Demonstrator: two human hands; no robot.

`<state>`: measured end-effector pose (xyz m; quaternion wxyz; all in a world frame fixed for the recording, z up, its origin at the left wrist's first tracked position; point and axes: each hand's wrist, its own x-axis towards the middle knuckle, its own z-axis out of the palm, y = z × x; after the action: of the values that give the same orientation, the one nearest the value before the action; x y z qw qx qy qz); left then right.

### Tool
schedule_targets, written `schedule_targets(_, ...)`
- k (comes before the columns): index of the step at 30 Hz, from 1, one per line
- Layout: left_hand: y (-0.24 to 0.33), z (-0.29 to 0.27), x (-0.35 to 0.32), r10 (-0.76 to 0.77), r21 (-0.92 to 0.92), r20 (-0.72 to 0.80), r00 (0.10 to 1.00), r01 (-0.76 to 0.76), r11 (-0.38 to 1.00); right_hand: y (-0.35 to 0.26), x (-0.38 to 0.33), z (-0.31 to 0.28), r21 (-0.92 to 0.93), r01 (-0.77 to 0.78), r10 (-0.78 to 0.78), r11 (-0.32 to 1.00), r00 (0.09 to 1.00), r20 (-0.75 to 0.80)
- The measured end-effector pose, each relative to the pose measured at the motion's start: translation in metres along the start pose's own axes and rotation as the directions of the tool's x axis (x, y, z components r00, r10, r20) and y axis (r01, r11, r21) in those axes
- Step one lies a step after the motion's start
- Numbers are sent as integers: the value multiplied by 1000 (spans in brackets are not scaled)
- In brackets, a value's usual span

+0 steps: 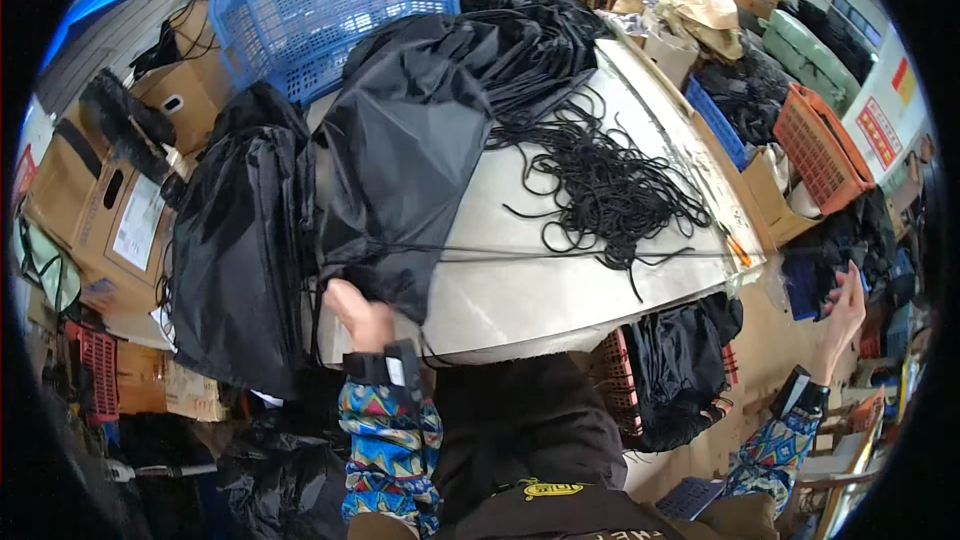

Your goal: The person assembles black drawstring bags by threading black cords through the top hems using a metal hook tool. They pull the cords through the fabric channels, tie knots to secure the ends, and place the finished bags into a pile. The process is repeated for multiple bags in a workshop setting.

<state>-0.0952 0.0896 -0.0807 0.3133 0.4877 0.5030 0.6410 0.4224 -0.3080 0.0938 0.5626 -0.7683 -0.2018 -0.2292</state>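
Two hands at work: left hand (pixel 362 318) grips the lower edge of a black fabric drawstring bag (pixel 405 155) at the pale worktop's (pixel 560 285) near left edge. A taut black cord (pixel 600 254) crosses the worktop. Right hand (pixel 846 308), fingers spread, stretches well off the right edge; whether it holds the cord cannot be told.

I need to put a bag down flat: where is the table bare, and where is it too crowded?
The table is bare along its near edge, between the black bag gripped by the left hand and the tangled black cords, below a taut cord. Another bare strip runs beyond the cords, by the far edge. The left side is crowded with stacked bags.
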Motion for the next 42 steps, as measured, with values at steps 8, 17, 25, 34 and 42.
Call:
schedule_targets(8,-8,1,-41,-673,-696,268,689,622,359,-47,-29,74,490,-225,208,842,974,89)
schedule_targets(17,63,27,-71,-467,-443,409,784,617,650,-37,-91,105,168,161,-206,973,932,300)
schedule_targets(25,104,79,-67,426,418,348,835,-544,727,-140,-250,161,309,529,-562,790,425,710)
schedule_targets(34,76,51,-51,-178,-256,132,975,207,944,-126,-243,198,150,748,-628,646,409,662)
schedule_targets(42,96,29,-40,-251,-542,-27,968,197,817,-166,-259,176,427,537,-653,727,348,673)
